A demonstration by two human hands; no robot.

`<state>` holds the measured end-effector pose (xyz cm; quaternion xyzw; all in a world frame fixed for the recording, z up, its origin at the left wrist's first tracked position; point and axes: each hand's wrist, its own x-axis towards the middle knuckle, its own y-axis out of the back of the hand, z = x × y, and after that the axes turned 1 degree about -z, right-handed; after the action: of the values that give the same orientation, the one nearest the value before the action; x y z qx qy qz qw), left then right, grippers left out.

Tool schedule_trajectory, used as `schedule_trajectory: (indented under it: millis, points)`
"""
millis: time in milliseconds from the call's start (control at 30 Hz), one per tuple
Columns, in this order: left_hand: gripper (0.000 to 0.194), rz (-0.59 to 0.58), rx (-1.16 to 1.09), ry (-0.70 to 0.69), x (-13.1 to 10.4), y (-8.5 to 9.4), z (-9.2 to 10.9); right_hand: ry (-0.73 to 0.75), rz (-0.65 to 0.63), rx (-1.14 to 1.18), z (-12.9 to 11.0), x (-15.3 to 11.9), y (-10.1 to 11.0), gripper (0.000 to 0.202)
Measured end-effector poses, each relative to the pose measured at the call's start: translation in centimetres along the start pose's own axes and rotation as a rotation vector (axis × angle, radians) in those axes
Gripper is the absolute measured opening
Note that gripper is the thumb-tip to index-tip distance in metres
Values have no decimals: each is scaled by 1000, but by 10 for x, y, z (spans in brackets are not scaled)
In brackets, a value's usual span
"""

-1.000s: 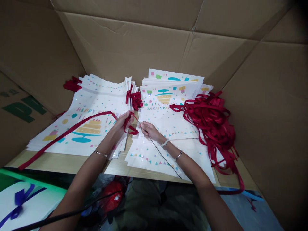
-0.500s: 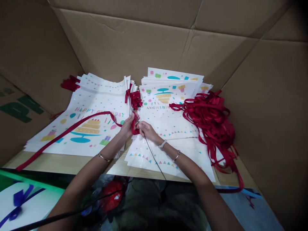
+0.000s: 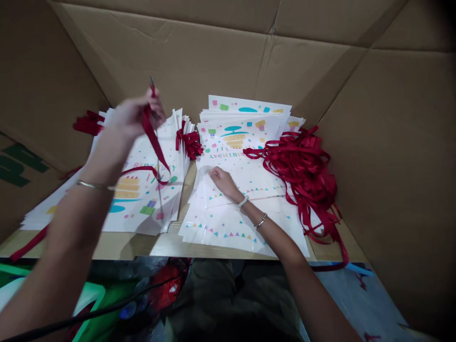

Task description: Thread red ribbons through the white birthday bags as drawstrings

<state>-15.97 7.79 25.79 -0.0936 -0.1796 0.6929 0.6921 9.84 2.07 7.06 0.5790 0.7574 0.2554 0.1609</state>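
My left hand [image 3: 144, 114] is raised above the left stack of printed bags [image 3: 146, 197], closed around a red ribbon [image 3: 154, 140]. The ribbon hangs from the fist and loops down over the stack. A thin dark pointed tool [image 3: 151, 81] sticks up from the same fingers, and a thin dark line hangs below them. My right hand [image 3: 223, 183] rests on the right stack of printed bags [image 3: 245, 166]. Its fingers are pinched near the left edge of the top bag; whether they grip it cannot be made out.
A red ribbon bow [image 3: 190, 144] sits at the left stack's right edge. Many loose red ribbons [image 3: 302, 166] are heaped on the right. Cardboard walls [image 3: 171, 57] rise behind and beside the table [image 3: 162, 244]. A green bin [image 3: 101, 292] stands below left; a black cord [image 3: 117, 304] crosses there.
My left hand has come up and left, away from my right hand, lifting ribbon and the pointed tool. My right hand stays low over the right stack. The view has shifted slightly.
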Motion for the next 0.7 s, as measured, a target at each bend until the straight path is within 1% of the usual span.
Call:
schedule_trajectory:
  millis: [33, 67, 100, 133, 167, 200, 233, 267, 333, 367, 400, 433, 467, 500, 533, 567, 600, 633, 700]
  points:
    - [24, -101, 146, 44, 11, 1, 27, -23, 22, -194, 2, -1, 7, 17]
    - [26, -163, 298, 66, 22, 2, 49, -45, 18, -355, 4, -2, 11, 19]
    - [28, -190, 445, 73, 32, 2, 63, -60, 2, -474, 5, -4, 12, 23]
    - [28, -215, 592, 67, 42, 3, 70, -63, -10, -557, 7, -7, 11, 29]
    - [27, -232, 732, 42, 50, 3, 69, -51, -9, -619, 9, -9, 8, 35]
    - [25, -253, 865, 16, 57, 5, 59, -28, 1, -671, 11, -11, 3, 40]
    - [25, -284, 984, -10, 61, 7, 41, -3, 16, -716, 13, -13, -3, 45]
    - [26, -309, 1085, -38, 63, 11, 17, 21, 32, -752, 15, -14, -8, 48]
    - [27, -411, 1283, 22, 58, 22, -42, 51, 53, -794, 19, -14, -16, 49]
    - [26, -425, 1353, 12, 49, 30, -74, 67, 60, -803, 20, -12, -18, 49]
    - [26, -419, 1401, -44, 38, 37, -105, 92, 68, -810, 21, -10, -19, 48]
    - [28, -370, 1433, -132, 25, 45, -134, 121, 73, -817, 21, -8, -19, 48]
    - [31, -278, 1442, -226, 10, 53, -159, 151, 73, -826, 20, -5, -20, 48]
    - [35, -205, 1431, -299, -4, 61, -180, 177, 66, -835, 20, -3, -21, 48]
    - [39, -167, 1420, -344, -17, 68, -196, 193, 55, -846, 19, -1, -22, 48]
    - [41, -155, 1423, -369, -29, 74, -208, 199, 43, -857, 18, 0, -23, 48]
    - [42, -166, 1426, -380, -38, 80, -215, 200, 36, -869, 17, 1, -25, 47]
    - [43, -171, 1428, -385, -45, 84, -219, 197, 33, -883, 16, 1, -27, 45]
    - [43, -171, 1431, -379, -53, 88, -220, 187, 29, -908, 14, 0, -30, 41]
